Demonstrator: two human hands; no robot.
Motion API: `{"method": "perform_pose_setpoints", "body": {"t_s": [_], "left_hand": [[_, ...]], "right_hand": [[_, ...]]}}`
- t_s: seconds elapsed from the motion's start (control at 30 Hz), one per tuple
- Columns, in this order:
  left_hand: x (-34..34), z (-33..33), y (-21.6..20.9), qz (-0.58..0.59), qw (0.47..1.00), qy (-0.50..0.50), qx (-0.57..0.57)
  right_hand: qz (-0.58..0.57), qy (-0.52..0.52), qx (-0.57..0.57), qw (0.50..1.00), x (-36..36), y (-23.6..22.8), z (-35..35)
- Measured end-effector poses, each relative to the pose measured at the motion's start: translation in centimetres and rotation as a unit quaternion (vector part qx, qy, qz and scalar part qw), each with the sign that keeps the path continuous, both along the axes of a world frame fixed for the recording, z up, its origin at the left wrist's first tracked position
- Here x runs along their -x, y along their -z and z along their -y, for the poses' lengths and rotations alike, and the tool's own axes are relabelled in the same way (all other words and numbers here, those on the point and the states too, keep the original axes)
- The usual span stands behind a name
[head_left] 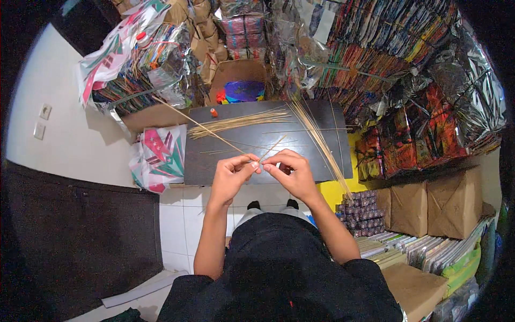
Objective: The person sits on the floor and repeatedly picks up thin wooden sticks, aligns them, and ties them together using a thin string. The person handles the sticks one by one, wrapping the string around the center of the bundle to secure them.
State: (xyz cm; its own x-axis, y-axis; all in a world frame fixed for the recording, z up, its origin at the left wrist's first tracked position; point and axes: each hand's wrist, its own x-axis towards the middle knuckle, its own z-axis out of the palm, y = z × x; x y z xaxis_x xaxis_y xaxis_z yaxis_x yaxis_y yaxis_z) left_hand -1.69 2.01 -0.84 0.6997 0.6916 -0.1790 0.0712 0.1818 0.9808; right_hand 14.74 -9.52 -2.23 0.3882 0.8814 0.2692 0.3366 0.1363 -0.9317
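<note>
My left hand pinches the near end of a long thin bamboo stick, which slants up to the far left over the table. Close beside it, my right hand is closed with thumb and forefinger together. A shorter piece of stick rises between the two hands toward the far right. Whether the pieces are joined at the fingertips is too small to tell. Under and beyond the hands lies the dark table, with several loose thin sticks on it.
On the table lie a sheaf of bamboo sticks, a second sheaf jutting past the right edge, and an orange spool. Tied stacks crowd the back and right. Small dark rolls and brown parcels stand at right.
</note>
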Motion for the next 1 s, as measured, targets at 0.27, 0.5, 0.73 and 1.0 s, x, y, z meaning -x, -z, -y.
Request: {"method": "perform_pose_setpoints", "body": {"t_s": [0.27,0.5,0.73,1.0], "left_hand": [[1.1,-1.2,0.2,0.008,0.998,-0.06,0.016],[1.8,-1.7,0.2,0.005,0.999,-0.051,0.003],[0.4,0.2,0.2,-0.003,1.0,-0.008,0.014],[-0.5,1.3,-0.3,0.034,0.999,0.023,0.031]], "right_hand": [[-0.006,0.054,0.032,0.998,-1.8,-0.1,2.0],[0.099,0.058,0.084,0.99,-3.8,-0.8,3.3],[0.062,-0.033,0.019,0.997,-2.1,-3.5,2.3],[0.034,-0.044,0.012,0.998,-1.6,-2.2,0.9]]}}
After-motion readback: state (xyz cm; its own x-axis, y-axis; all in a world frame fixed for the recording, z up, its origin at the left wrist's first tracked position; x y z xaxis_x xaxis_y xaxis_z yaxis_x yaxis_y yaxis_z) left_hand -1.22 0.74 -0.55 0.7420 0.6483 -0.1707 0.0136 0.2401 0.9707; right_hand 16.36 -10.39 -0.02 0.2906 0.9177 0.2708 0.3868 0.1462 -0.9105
